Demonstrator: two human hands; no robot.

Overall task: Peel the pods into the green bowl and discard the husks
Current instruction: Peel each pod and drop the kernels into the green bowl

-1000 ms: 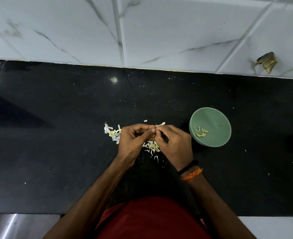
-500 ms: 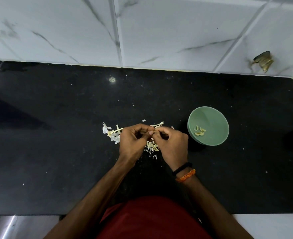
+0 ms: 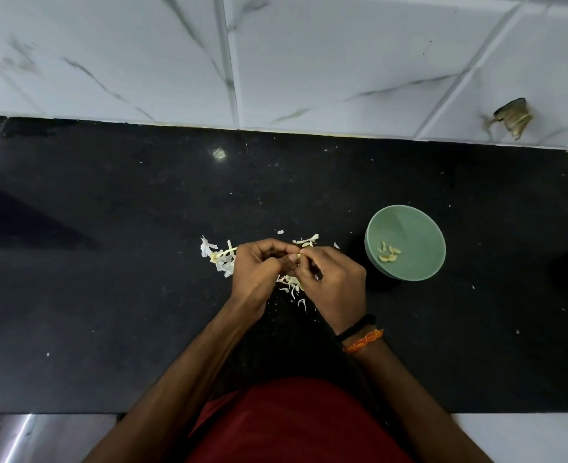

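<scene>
My left hand (image 3: 257,272) and my right hand (image 3: 334,289) meet fingertip to fingertip over the black counter (image 3: 109,279). Between them they pinch one small pale pod (image 3: 298,257), mostly hidden by the fingers. Pale husk scraps (image 3: 221,259) lie to the left of my left hand, and more husk bits (image 3: 291,284) lie under and between the hands. The green bowl (image 3: 409,225) stands to the right of my right hand, apart from it. Several peeled pale pieces (image 3: 389,253) lie in its bottom.
A white marble-tiled wall (image 3: 309,61) rises behind the counter, with a brownish object (image 3: 513,116) stuck on it at far right. The counter's front edge runs along the bottom. Small white specks dot the surface.
Both hands stay together on the pod, with only slight finger shifts. The view has drifted a little.
</scene>
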